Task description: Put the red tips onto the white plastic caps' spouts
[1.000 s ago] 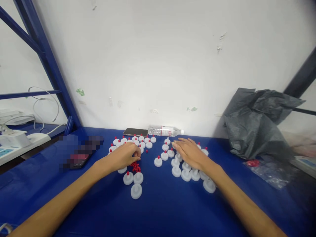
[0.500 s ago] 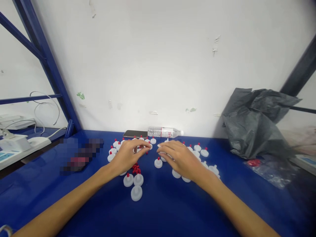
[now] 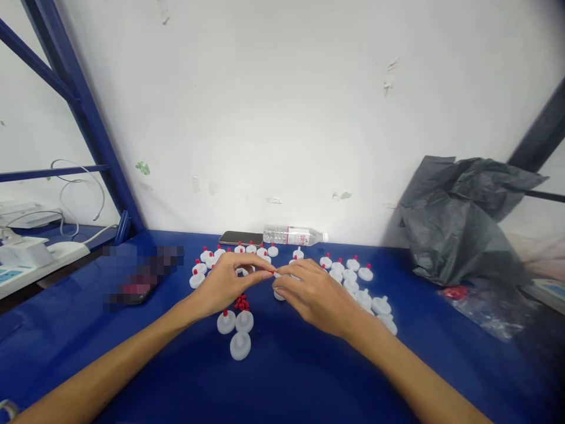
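Note:
Over the middle of the blue table, my left hand (image 3: 233,277) pinches a small red tip cap (image 3: 272,271) between thumb and forefinger. Facing it, my right hand (image 3: 313,288) is closed on a white nozzle cap (image 3: 276,275), mostly hidden by the fingers. The two sets of fingertips meet, with the red piece against the white tip. Below my left hand lies a small pile of red tip caps (image 3: 241,302). Near it stand white nozzle caps, one with a red tip (image 3: 226,321) and a bare one (image 3: 241,345).
Several white caps, many red-tipped, stand behind both hands and to the right, including one (image 3: 365,272). A phone (image 3: 241,238) and a water bottle (image 3: 295,235) lie by the wall. At right are a grey plastic bag (image 3: 459,224) and a clear bag (image 3: 481,309).
My hands have come together, closing the gap between their fingertips. The red tip cap now meets the white piece. The view has shifted slightly.

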`<state>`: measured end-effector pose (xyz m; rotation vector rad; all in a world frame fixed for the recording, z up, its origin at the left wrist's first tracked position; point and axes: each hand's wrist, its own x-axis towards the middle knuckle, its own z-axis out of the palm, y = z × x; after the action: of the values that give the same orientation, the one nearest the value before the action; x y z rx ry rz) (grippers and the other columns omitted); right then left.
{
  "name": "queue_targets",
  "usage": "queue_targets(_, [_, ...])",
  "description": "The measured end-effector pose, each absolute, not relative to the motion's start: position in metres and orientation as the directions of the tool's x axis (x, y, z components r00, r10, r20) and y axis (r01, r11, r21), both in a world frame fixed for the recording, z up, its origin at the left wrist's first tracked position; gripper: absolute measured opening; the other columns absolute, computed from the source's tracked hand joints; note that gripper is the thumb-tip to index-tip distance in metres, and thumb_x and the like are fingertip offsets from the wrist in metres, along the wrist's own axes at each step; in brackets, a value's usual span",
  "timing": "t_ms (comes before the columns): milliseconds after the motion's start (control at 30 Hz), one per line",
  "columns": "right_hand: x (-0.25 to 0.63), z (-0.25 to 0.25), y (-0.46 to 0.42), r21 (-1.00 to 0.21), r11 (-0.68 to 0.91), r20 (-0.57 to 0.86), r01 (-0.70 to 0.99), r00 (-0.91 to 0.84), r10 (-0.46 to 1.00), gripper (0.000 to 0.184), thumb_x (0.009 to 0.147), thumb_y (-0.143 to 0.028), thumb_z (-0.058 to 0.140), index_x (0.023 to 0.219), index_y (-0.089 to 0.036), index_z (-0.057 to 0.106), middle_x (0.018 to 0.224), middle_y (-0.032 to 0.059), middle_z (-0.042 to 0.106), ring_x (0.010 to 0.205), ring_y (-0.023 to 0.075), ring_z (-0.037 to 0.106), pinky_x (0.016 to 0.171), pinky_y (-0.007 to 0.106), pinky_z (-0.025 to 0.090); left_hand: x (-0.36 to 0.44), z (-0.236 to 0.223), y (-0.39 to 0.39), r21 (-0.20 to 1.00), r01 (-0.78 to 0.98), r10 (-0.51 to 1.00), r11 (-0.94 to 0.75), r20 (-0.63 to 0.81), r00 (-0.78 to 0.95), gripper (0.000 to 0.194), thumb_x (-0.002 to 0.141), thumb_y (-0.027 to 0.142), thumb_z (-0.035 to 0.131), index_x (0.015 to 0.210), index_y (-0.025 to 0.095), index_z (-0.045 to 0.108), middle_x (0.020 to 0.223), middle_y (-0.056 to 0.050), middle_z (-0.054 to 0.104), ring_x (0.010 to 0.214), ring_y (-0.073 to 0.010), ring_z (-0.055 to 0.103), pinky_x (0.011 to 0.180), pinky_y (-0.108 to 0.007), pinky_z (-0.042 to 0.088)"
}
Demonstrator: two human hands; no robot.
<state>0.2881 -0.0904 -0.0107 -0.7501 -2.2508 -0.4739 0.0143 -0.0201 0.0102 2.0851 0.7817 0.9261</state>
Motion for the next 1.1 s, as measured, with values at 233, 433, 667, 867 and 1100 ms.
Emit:
queue_targets(233, [0.289,-0.008,-0.096,0.088,0.741,0.764,0.666,-0.522,0.379,0.022,0.123,-0.018,0.077,0.124,-0.034,0.092,0.133,0.0083,0.101,0.117,0.0273,0.099,0.101,0.043,0.086,0.017,0.002,-0.014,0.907,0.066,0.780,-0.416,0.319,0.539,0.046,0.093,0.071,0.110,0.097,0.025,0.103,0.111,-0.014,0.101,0.108,-0.0358,0.091,0.097,-0.045,0.072])
queue_targets(433, [0.283,-0.012,-0.101,0.083,0.748,0.778,0.659,-0.511,0.364,0.033,0.123,-0.018,0.076,0.130,-0.045,0.095,0.140,0.0004,0.102,0.126,0.0261,0.099,0.111,0.046,0.085,0.010,-0.001,-0.013,0.969,-0.088,0.762,-0.230,0.236,0.603,0.061,0.091,0.070,0.116,0.132,0.029,0.095,0.150,-0.014,0.091,0.133,-0.0347,0.088,0.110,-0.044,0.073])
queue_targets(667, [0.275,-0.011,-0.108,0.210,0.723,0.806,0.658,-0.536,0.253,0.037,0.125,-0.022,0.072,0.125,-0.051,0.096,0.138,-0.0082,0.102,0.127,0.0247,0.099,0.111,0.048,0.085,0.011,-0.003,-0.021,0.996,-0.088,0.579,-0.014,0.080,0.811,0.066,0.092,0.072,0.113,0.140,0.029,0.100,0.142,-0.018,0.098,0.134,-0.0410,0.092,0.120,-0.052,0.071])
queue_targets(867, [0.271,-0.011,-0.108,0.193,0.716,0.737,0.671,-0.581,0.346,0.041,0.121,-0.019,0.075,0.128,-0.053,0.096,0.139,-0.0099,0.101,0.127,0.0252,0.099,0.111,0.049,0.084,0.017,-0.011,-0.019,0.995,-0.063,0.654,-0.082,0.101,0.750,0.077,0.082,0.071,0.115,0.136,0.019,0.101,0.120,-0.018,0.100,0.105,-0.0378,0.094,0.101,-0.050,0.075])
queue_targets(1100, [0.273,-0.009,-0.106,0.132,0.718,0.740,0.684,-0.549,0.387,0.045,0.124,-0.019,0.069,0.131,-0.055,0.096,0.139,-0.0093,0.101,0.127,0.0245,0.098,0.111,0.049,0.084,0.015,-0.005,-0.019,0.988,-0.044,0.669,-0.149,0.134,0.731,0.070,0.088,0.072,0.115,0.137,0.023,0.102,0.124,-0.017,0.101,0.106,-0.0343,0.093,0.098,-0.044,0.075])
